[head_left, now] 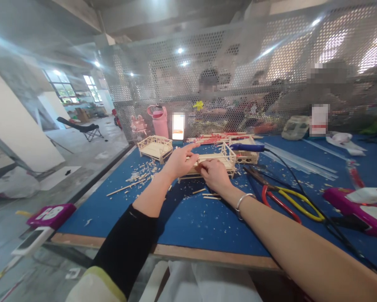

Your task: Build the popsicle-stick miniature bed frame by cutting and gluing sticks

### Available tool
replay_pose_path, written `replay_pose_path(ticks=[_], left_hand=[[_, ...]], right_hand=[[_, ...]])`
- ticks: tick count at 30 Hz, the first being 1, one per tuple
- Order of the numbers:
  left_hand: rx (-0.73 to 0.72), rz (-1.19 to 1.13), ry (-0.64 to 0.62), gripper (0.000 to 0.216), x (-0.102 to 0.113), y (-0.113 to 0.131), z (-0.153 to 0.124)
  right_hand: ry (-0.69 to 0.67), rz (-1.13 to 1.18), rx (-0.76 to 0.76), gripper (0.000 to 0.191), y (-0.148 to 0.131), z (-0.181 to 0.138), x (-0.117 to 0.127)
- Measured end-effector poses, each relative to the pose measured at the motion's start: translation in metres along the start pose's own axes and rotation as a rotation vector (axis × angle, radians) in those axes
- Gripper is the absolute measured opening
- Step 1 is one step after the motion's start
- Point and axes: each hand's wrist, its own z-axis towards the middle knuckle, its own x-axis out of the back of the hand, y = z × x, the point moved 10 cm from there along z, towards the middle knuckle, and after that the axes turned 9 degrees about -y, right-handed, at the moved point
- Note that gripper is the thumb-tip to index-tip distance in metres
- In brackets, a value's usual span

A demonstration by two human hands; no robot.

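Note:
A small model bed frame [221, 158] made of thin wooden sticks stands on the blue table [191, 218]. My left hand [179, 159] rests on its left end, fingers curled on the frame and the index finger pointing out. My right hand [214, 174] is closed at the frame's front rail, pinching a small stick piece against it. A silver bangle [243, 203] sits on my right wrist. Loose sticks [204, 192] lie just in front of the frame.
A second finished stick model [155, 147] stands at the back left, a third [246, 155] behind the frame. A blue glue gun [246, 147] with a black cord, red and yellow pliers [285, 199], wood scraps [141, 172], a pink bottle [159, 121] and a perforated screen [238, 75] with people behind it surround the work.

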Motion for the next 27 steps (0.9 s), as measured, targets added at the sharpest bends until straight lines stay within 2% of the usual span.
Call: replay_pose_path(ticks=[8,15,19,22,24,27], left_hand=[[0.032,-0.13,0.061,0.045,0.007,-0.007,0.0],[0.035,-0.036,0.041,0.062,0.003,-0.004,0.0],[0.037,-0.036,0.031,0.058,0.002,-0.004,0.001],[0.018,-0.026,0.002,0.052,-0.001,-0.002,0.002],[0.003,-0.016,-0.013,0.05,-0.002,0.0,0.003],[-0.003,-0.023,-0.014,0.051,-0.003,-0.001,0.003]], right_hand=[[0.011,0.021,0.014,0.025,-0.001,0.0,0.002],[0.024,0.08,0.038,0.023,-0.001,0.001,0.003],[-0.023,0.287,0.053,0.033,0.009,-0.004,0.017],[-0.009,0.286,0.097,0.038,0.012,-0.011,0.036],[-0.085,0.253,0.145,0.037,0.006,-0.015,0.038],[-0.347,0.18,0.17,0.027,-0.006,-0.02,0.015]])
